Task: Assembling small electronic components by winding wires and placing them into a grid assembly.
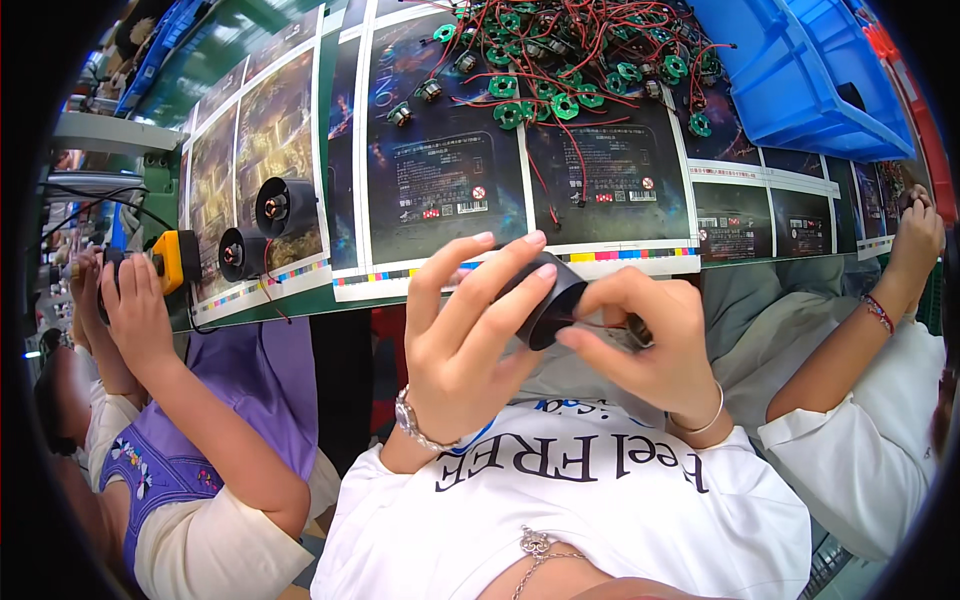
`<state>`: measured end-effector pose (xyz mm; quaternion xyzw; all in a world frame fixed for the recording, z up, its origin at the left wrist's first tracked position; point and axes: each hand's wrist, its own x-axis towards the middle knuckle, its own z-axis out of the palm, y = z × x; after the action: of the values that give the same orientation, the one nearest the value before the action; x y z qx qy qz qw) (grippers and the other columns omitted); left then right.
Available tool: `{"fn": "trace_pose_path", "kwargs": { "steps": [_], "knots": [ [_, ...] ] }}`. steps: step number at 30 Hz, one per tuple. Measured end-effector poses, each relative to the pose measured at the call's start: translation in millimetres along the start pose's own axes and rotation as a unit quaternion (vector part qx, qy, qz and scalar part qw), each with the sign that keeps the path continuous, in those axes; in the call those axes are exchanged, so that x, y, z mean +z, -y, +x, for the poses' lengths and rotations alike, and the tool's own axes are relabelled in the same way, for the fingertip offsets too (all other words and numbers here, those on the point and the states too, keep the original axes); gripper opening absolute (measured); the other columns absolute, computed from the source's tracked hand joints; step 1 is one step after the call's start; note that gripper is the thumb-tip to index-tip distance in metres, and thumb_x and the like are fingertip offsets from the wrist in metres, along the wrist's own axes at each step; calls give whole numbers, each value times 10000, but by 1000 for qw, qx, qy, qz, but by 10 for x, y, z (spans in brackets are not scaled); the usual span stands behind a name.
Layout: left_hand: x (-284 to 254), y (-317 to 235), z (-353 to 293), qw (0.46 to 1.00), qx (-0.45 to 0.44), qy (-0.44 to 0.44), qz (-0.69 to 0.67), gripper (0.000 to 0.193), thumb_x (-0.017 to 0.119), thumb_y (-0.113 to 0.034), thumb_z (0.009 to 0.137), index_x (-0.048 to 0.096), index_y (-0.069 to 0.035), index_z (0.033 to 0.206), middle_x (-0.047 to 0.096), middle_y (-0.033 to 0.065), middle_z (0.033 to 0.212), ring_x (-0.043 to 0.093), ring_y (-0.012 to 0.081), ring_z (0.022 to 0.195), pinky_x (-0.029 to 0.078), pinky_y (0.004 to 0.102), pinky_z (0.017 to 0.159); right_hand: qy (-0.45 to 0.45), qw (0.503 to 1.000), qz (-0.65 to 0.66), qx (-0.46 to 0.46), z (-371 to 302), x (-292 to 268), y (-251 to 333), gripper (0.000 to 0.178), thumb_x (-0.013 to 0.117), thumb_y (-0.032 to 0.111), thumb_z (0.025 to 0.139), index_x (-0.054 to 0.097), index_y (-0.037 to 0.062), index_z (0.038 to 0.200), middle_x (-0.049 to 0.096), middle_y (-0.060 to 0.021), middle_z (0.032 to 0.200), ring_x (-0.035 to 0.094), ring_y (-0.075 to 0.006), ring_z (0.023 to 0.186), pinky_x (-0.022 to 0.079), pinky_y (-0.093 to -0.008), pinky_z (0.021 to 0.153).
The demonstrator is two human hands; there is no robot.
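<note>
A short, hollow black plastic cylinder [565, 305] is tilted over the table's near edge, its round opening turned towards my right. My left hand [465, 325] is closed around its side, fingers over the top. At the opening, my right hand [665, 335] is pinched, with a small metal motor [639, 328] partly showing among its curled fingers. Thin wire runs near those fingertips; where it ends inside the cylinder is hidden.
Motors with green round boards [565, 106] and red wires lie heaped on the printed sheets [455, 235]. A blue bin [800, 85] stands far right. Two black cylinders [287, 203] with parts inside stand left, near a yellow-black device [175, 262]. Co-workers' hands [135, 300] work on both sides.
</note>
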<state>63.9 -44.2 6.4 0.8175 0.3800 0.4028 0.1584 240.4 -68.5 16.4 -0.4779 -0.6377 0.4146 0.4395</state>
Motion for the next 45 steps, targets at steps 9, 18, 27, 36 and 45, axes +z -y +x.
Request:
{"fn": "trace_pose_path", "kwargs": {
  "steps": [9, 18, 27, 36, 45],
  "knots": [
    [140, -21, -104, 996, -42, -18, -74, 537, 739, 51, 557, 665, -69, 1075, 635, 121, 1204, 656, 171, 793, 515, 221, 567, -30, 957, -207, -199, 36, 26, -71, 269, 715, 5, 704, 595, 1, 945, 596, -88, 852, 531, -194, 630, 446, -295, 554],
    [43, -56, -87, 998, -68, -5, 3, 501, 773, 2, 528, 705, -77, 1018, 669, 113, 1165, 576, 90, 588, 467, 202, 492, -31, 949, -242, -201, -17, -104, -62, 267, 753, -34, 652, 657, 4, 899, 624, -96, 916, 560, -212, 688, 467, -293, 597],
    [12, 36, -124, 996, 30, -76, -35, 454, 803, -54, 506, 731, -100, 952, 706, 113, 1079, 475, 58, 507, 399, 188, 444, -49, 981, -75, -173, -41, -71, -39, 196, 733, -37, 708, 675, -8, 893, 632, -112, 905, 573, -204, 694, 460, -254, 567],
    [-20, -46, -10, 965, 43, -48, -256, 355, 811, -77, 519, 721, -83, 863, 707, 149, 1030, 479, 71, 500, 389, 194, 438, 53, 961, 247, -113, -75, -174, -215, 256, 798, 23, 655, 688, 24, 886, 631, -116, 958, 563, -183, 730, 469, -243, 659],
    [409, -353, 343, 944, 67, -214, -244, 337, 773, -9, 592, 666, -38, 911, 652, 129, 935, 500, 126, 521, 399, 228, 427, -50, 793, 600, 94, -102, 267, -210, 214, 792, 55, 667, 619, 64, 794, 609, -59, 872, 539, -166, 784, 447, -244, 677]
  ]
}}
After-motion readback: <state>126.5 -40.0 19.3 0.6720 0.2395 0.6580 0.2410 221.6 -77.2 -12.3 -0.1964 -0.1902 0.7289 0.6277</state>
